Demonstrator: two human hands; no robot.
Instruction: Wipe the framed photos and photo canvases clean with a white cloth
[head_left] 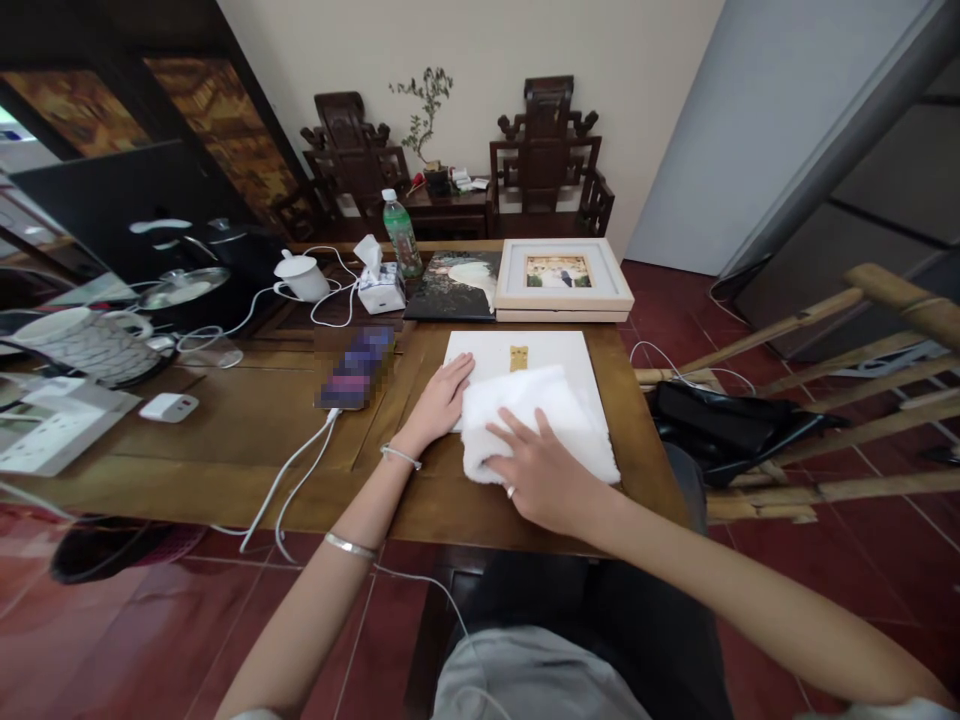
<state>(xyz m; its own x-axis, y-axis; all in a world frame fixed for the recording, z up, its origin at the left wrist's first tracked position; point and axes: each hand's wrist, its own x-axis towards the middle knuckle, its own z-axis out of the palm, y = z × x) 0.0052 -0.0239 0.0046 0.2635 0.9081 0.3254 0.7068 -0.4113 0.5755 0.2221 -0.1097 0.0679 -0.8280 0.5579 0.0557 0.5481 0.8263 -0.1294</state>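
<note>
A white flat panel (pixel 517 352), the back of a frame with a small gold hanger near its far edge, lies on the wooden table (pixel 225 430) in front of me. A white folded cloth (pixel 540 415) rests on its near part. My right hand (pixel 536 470) lies flat on the cloth, fingers spread, pressing it down. My left hand (pixel 439 400) rests open on the panel's left edge, fingers stretched out. Both wrists carry thin bracelets.
Behind the panel lie a framed photo (pixel 562 275) and a dark photo print (pixel 457 285). A tissue box (pixel 381 285), green bottle (pixel 403 235), white cup (pixel 300 275), blurred phone (pixel 358 368) on a cable, pots and a power strip (pixel 45 435) fill the left. A bamboo chair with a black bag (pixel 735 425) stands right.
</note>
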